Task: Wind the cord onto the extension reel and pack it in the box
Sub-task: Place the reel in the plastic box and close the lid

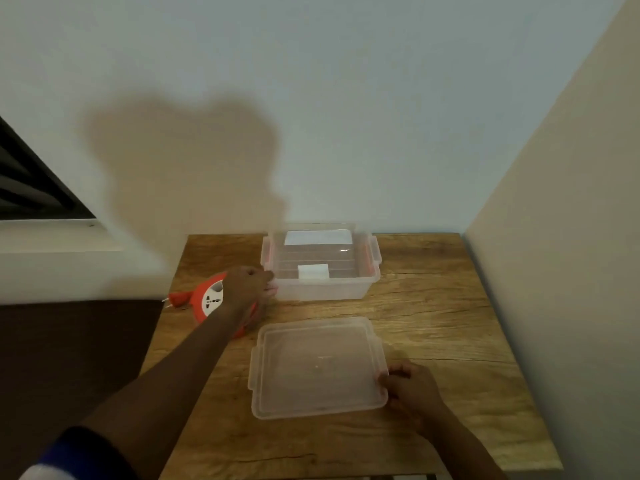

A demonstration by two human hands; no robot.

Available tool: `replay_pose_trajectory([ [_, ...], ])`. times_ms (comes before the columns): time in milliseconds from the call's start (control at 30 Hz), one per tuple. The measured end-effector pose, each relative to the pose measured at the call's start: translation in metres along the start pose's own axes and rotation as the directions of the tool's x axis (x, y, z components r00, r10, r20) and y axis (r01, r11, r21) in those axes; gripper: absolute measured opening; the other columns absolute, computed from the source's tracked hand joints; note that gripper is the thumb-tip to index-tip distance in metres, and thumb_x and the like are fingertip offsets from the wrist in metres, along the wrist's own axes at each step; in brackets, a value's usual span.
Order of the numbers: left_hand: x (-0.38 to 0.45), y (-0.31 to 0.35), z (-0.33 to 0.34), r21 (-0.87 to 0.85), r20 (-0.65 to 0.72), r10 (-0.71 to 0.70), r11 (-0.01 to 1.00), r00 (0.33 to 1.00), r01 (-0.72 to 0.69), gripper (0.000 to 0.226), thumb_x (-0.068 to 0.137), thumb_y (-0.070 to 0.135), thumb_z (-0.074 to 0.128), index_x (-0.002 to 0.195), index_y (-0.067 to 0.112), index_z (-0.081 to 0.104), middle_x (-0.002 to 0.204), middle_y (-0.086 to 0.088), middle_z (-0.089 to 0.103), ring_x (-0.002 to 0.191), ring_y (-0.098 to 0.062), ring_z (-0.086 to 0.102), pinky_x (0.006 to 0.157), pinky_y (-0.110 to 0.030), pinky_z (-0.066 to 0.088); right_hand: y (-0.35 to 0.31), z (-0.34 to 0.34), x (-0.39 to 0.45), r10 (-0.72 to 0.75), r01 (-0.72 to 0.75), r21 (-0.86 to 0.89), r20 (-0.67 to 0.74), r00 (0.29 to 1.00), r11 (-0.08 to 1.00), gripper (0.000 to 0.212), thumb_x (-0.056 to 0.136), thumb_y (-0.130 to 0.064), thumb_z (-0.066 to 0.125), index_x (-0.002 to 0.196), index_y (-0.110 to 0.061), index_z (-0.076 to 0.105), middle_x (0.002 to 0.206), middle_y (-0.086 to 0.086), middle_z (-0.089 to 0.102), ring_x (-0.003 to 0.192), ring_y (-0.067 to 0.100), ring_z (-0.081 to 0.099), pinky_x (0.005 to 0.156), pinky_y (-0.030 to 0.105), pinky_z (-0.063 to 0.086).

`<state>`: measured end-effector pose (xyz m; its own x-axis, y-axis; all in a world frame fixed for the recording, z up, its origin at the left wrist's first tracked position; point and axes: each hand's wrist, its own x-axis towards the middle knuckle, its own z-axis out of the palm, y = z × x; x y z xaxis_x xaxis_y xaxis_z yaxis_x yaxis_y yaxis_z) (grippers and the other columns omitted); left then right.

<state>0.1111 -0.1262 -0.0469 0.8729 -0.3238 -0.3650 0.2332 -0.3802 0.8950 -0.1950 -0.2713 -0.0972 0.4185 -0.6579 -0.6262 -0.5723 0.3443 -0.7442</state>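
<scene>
The light is dim and warm, and the whole picture is soft, with no crisp edges. A big blurred shadow [180, 174] falls on the wall [381, 98] above the left hand [247, 284], so the light comes from behind the person. Faint glare shows on the clear box [322, 289] just right of that hand. Straight lines bend toward the frame's edges.

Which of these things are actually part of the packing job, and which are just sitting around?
Part of the job:
orange reel, gripped by left hand
clear box, open
lid, held by right hand

Just there:
wooden table
window
</scene>
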Motion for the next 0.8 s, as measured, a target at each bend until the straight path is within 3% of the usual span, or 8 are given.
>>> replay_pose_trajectory([
  [267,-0.003,-0.011,-0.002,-0.021,0.095,-0.021,1.000,0.995,0.023,0.004,0.094,0.005,0.073,0.092,0.008,0.072,0.088,-0.009,0.076,0.079,-0.021,0.078,0.058,-0.023,0.062,0.014,0.009,-0.020,-0.055,0.008,-0.242,-0.187,0.981,0.970,0.015,0.076,-0.008,0.073,0.069,-0.020,0.076,0.066,-0.007,0.072,0.064,0.017,0.070,0.056,0.038,0.061],
  [433,-0.014,-0.022,-0.002,-0.028,0.097,-0.028,0.999,0.995,0.031,0.011,0.090,0.002,0.076,0.089,0.013,0.073,0.083,-0.004,0.075,0.072,-0.019,0.079,0.064,-0.031,0.065,0.022,0.000,-0.026,-0.071,-0.009,-0.357,-0.210,0.975,0.934,0.014,0.076,-0.009,0.072,0.069,-0.022,0.074,0.062,-0.013,0.070,0.055,0.005,0.067,0.044,0.020,0.050],
  [533,-0.023,-0.027,-0.001,-0.052,0.121,0.033,0.998,0.992,-0.027,0.020,0.090,0.002,0.077,0.083,0.020,0.071,0.086,0.000,0.073,0.068,-0.012,0.079,0.057,-0.023,0.061,0.023,-0.005,-0.026,-0.068,-0.018,-0.394,-0.203,0.977,0.919,0.012,0.075,-0.010,0.073,0.068,-0.020,0.074,0.061,-0.010,0.070,0.055,0.008,0.067,0.046,0.024,0.051],
  [600,-0.025,-0.027,-0.001,-0.036,0.105,0.052,0.998,0.993,-0.049,0.009,0.091,0.004,0.076,0.093,0.013,0.074,0.090,-0.002,0.074,0.067,-0.011,0.078,0.055,-0.020,0.059,0.020,-0.005,-0.026,-0.083,-0.011,-0.413,-0.209,0.974,0.911,0.010,0.073,-0.011,0.074,0.067,-0.019,0.074,0.060,-0.008,0.070,0.057,0.011,0.068,0.051,0.029,0.055],
  [667,-0.028,-0.024,-0.003,-0.001,0.092,0.059,0.998,0.994,-0.059,0.018,0.094,0.010,0.075,0.110,0.004,0.074,0.091,-0.005,0.075,0.068,-0.013,0.078,0.055,-0.020,0.060,0.016,-0.006,-0.026,-0.100,-0.006,-0.464,-0.202,0.974,0.886,0.009,0.073,-0.013,0.074,0.066,-0.018,0.073,0.059,-0.005,0.069,0.058,0.012,0.067,0.055,0.030,0.056],
  [733,-0.029,-0.021,-0.011,0.071,0.050,0.093,0.993,0.994,-0.096,0.017,0.097,0.019,0.071,0.106,0.005,0.076,0.081,-0.003,0.077,0.063,-0.014,0.076,0.057,-0.027,0.064,0.007,-0.008,-0.026,-0.088,-0.015,-0.592,-0.145,0.986,0.806,0.010,0.075,-0.021,0.073,0.067,-0.018,0.068,0.061,-0.005,0.068,0.059,0.009,0.064,0.053,0.024,0.051],
  [800,-0.023,-0.017,-0.026,0.129,-0.035,0.158,0.980,0.987,-0.152,0.023,0.100,0.028,0.068,0.098,0.006,0.076,0.076,-0.003,0.076,0.066,-0.019,0.075,0.066,-0.038,0.066,-0.009,-0.008,-0.026,-0.098,0.007,-0.789,-0.068,0.993,0.614,0.015,0.079,-0.035,0.068,0.076,-0.022,0.061,0.076,-0.007,0.070,0.068,0.008,0.064,0.055,0.021,0.045],
])
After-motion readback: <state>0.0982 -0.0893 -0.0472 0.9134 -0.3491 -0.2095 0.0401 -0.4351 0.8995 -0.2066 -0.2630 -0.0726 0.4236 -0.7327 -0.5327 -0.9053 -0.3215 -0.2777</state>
